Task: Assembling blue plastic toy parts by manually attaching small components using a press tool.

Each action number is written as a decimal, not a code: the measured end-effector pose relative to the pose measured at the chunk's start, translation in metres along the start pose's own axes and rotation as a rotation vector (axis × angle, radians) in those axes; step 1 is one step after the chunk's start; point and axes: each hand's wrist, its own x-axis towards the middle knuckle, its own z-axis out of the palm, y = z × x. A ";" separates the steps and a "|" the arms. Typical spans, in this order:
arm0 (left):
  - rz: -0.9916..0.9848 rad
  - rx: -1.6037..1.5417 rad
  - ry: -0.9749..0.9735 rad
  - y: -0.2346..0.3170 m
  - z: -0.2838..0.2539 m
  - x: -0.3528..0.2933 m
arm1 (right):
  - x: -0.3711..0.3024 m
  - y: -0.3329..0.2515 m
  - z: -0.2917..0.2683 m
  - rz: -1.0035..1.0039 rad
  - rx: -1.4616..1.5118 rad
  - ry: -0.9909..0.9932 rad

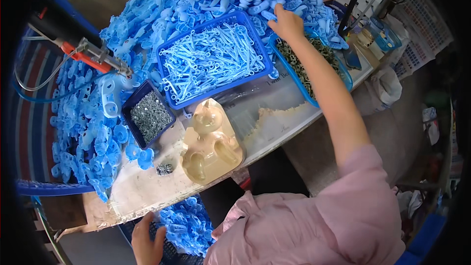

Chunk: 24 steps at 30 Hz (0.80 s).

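Note:
My right hand [289, 24] reaches to the far side of the table, over the large heap of blue plastic parts [196, 10]. Its thumb and forefinger are apart, close to a small blue plastic part [269, 15]; no grip on it shows. Low at the left, my left hand [147, 241] is open, thumb away from the fingers. It is beside a dark blue basket [128, 230] below the table edge, full of blue plastic pieces [185, 223]. Mid-table, a blue tray [223, 87] holds many thin light-blue sticks with ringed ends [216, 54].
A blue bin [349, 81] of dark metal springs lies under my right forearm. Small metal pieces fill a dark box [140, 143]. A beige moulded tray [211, 142] sits near the front edge. A tool with an orange section [81, 56] juts in from the left, beside heaped parts.

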 end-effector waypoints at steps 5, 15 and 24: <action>0.407 -0.220 0.111 0.061 0.028 0.071 | -0.042 0.015 -0.074 -0.053 0.409 -0.246; 0.955 -0.277 0.373 0.163 0.088 0.155 | -0.161 -0.067 -0.111 -0.273 1.184 -1.409; 0.720 -0.563 0.321 0.143 0.098 0.136 | -0.041 0.051 -0.048 0.021 0.702 -0.211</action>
